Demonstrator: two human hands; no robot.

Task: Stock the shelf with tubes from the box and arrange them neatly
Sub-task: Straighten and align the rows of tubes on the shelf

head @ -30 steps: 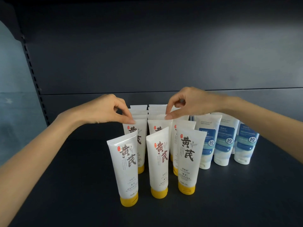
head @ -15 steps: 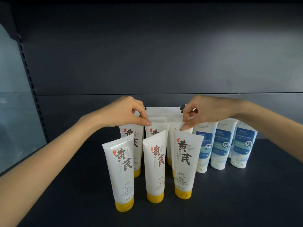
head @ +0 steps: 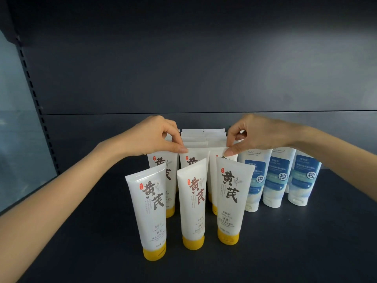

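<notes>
Stock at frame centre: white soft-plastic tubes with yellow caps [head: 192,203], standing cap-down on dark shelf [head: 81,242]. I am pinching second-row crimped tops, left hand [head: 151,137] and right hand [head: 257,135]. Likely light, tippy; crimp seems the best hold.

Large characters 黄芪 on the white yellow-capped tubes [head: 229,199] below and between my hands, small "LAOLI SHI" lower down them, a round 控 badge on the blue-labelled tubes [head: 279,178] under my right hand [head: 259,135]
</notes>
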